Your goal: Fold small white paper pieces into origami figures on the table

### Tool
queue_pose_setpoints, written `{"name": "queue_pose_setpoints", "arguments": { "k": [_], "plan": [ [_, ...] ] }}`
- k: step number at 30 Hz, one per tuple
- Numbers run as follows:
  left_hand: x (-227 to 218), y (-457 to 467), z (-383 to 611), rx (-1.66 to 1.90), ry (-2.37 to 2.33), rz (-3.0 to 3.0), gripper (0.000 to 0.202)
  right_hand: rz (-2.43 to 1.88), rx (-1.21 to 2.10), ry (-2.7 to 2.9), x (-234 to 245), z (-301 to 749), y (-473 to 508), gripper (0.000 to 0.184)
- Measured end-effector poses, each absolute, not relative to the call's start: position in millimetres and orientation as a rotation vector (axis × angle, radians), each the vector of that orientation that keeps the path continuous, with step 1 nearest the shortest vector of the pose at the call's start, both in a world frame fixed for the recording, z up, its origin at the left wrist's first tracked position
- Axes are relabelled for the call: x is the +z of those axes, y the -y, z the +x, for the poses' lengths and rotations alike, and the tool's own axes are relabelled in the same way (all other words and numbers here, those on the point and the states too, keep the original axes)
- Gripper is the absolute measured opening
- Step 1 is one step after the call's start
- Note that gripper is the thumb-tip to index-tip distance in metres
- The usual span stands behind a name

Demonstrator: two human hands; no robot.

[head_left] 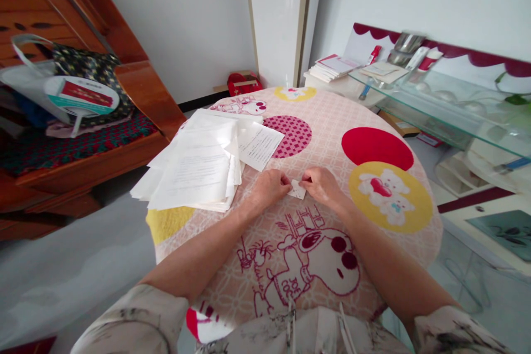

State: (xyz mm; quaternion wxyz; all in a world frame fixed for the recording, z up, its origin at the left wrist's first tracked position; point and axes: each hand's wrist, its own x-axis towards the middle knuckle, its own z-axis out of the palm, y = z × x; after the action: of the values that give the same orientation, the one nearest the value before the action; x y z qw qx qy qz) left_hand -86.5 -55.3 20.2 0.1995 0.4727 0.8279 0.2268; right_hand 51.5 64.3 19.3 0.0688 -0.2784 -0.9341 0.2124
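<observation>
Soft, even light fills the room; the white panel (274, 5) shines, marks on the small paper (297, 191) blur, and the outer edges stretch and lean.

The left grip (270, 187) and right grip (324, 183) hide parts of the slip (297, 190); its marks and the print on the papers (194, 168) are unreadably small. The picture's sides cut off bench (93, 163) and shelf (468, 120).

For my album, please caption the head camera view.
Left hand and right hand hold a small white slip over a patterned tablecloth beside piled papers.
</observation>
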Motion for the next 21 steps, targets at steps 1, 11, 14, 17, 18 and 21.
{"name": "queue_pose_setpoints", "arguments": {
  "k": [1, 11, 14, 17, 18, 21],
  "plan": [
    [20.4, 55.3, -86.8, 0.655, -2.303, 1.309, 0.01, -0.828, 0.642, 2.814, 19.7, 51.8, -64.3, 0.015],
    [18.7, 57.1, -86.6, 0.762, -2.24, 1.261, 0.01, -0.761, 0.833, 2.778, 21.8, 53.4, -68.6, 0.013],
    [16.5, 58.4, -89.9, 0.827, -2.155, 1.273, 0.008, -0.74, 0.982, 2.722, 23.2, 55.6, -72.2, 0.014],
    [16.1, 59.7, -93.7, 0.916, -2.043, 1.309, 0.01, -0.719, 1.189, 2.635, 24.3, 59.2, -73.9, 0.012],
    [16.3, 60.0, -94.6, 0.954, -2.009, 1.319, 0.012, -0.72, 1.256, 2.599, 24.3, 60.3, -73.9, 0.012],
    [16.7, 60.4, -96.0, 1.05, -1.904, 1.329, 0.01, -0.724, 1.378, 2.493, 23.3, 62.4, -72.9, 0.014]
  ]
}}
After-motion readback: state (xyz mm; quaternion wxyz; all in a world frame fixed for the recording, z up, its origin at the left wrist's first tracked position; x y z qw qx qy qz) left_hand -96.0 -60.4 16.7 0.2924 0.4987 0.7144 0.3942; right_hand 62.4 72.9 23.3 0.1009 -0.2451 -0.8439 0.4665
